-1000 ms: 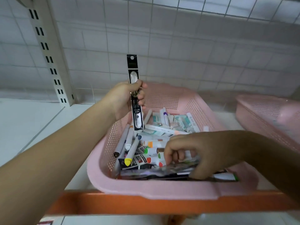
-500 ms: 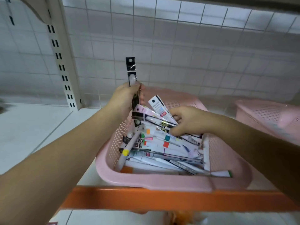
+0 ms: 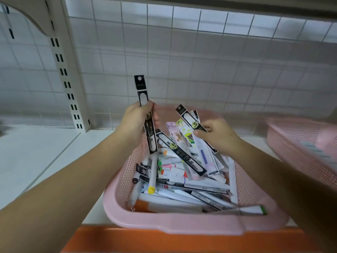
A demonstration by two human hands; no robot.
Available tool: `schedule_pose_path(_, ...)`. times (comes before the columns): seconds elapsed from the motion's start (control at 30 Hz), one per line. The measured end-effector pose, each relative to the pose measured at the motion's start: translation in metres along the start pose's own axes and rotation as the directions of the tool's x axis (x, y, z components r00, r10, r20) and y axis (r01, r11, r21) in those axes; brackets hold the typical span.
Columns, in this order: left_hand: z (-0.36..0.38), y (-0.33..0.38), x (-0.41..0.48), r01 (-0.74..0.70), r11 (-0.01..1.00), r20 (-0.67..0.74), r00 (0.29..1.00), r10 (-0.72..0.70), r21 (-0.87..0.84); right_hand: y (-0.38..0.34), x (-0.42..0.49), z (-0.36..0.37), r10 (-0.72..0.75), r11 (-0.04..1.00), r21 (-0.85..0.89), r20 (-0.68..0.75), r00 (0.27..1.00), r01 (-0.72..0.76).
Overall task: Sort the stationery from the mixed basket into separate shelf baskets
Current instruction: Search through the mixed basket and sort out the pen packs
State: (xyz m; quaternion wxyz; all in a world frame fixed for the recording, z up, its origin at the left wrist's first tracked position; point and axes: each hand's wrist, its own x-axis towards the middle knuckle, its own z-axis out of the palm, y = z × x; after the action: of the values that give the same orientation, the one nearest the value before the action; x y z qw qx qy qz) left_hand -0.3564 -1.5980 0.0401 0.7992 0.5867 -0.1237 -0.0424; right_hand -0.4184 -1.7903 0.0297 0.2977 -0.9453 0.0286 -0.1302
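A pink mesh basket [image 3: 182, 226] full of mixed markers and packaged pens stands on the shelf in front of me. My left hand [image 3: 135, 121] grips a long black pen packet [image 3: 141, 92] upright above the basket's far left corner. My right hand [image 3: 217, 134] pinches a second black packet [image 3: 189, 118] and lifts a fan of several packets off the pile. Another black packet [image 3: 182, 156] leans across the heap below. White markers with coloured caps, such as a yellow-tipped one [image 3: 152, 179], lie loose underneath.
A second pink basket [image 3: 299, 143] stands to the right on the same white shelf [image 3: 36, 157]. The shelf has an orange front edge [image 3: 145, 240]. A slotted white upright [image 3: 67, 70] rises at the back left before a tiled wall.
My right hand has risen out of the pile's front, lifting a bunch of packets toward the back. My left hand still holds its black packet. The camera moved closer.
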Motion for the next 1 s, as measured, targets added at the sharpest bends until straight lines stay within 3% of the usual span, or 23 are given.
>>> schedule_pose_path(0.13,0.006,-0.001,-0.005,0.102,0.993,0.176,0.978,-0.111,0.063,0.0,0.005,0.002,-0.053,0.99,-0.134,-0.063,0.997,0.044)
schedule_pose_path(0.33,0.006,-0.002,-0.005,0.142,0.988,0.251,0.956,-0.153,0.061,-0.006,0.001,0.004,-0.042,0.968,-0.252,-0.19,0.981,-0.007)
schedule_pose_path(0.53,0.003,-0.005,-0.004,0.107,0.991,0.276,0.953,-0.127,0.086,-0.006,-0.003,0.004,0.001,0.995,-0.097,-0.139,0.99,-0.014)
schedule_pose_path(0.67,0.001,-0.005,-0.003,0.118,0.99,0.298,0.945,-0.134,0.072,-0.001,0.001,0.005,0.071,0.977,0.205,-0.084,0.994,-0.053)
schedule_pose_path(0.73,0.001,-0.004,-0.002,0.139,0.989,0.271,0.951,-0.148,0.054,-0.002,0.002,0.005,0.104,0.946,0.319,-0.134,0.985,-0.056)
schedule_pose_path(0.83,0.002,-0.003,0.0,0.225,0.974,0.284,0.936,-0.207,-0.034,-0.011,-0.003,0.003,0.03,0.93,0.362,-0.27,0.962,0.072)
schedule_pose_path(0.9,0.004,-0.003,0.002,0.266,0.961,0.309,0.923,-0.229,-0.081,-0.025,-0.013,0.003,-0.045,0.881,0.449,-0.237,0.97,0.151)
schedule_pose_path(1.0,0.003,-0.003,-0.005,0.297,0.948,0.388,0.892,-0.232,-0.116,-0.043,-0.03,0.015,-0.184,0.873,0.435,-0.125,0.975,0.22)
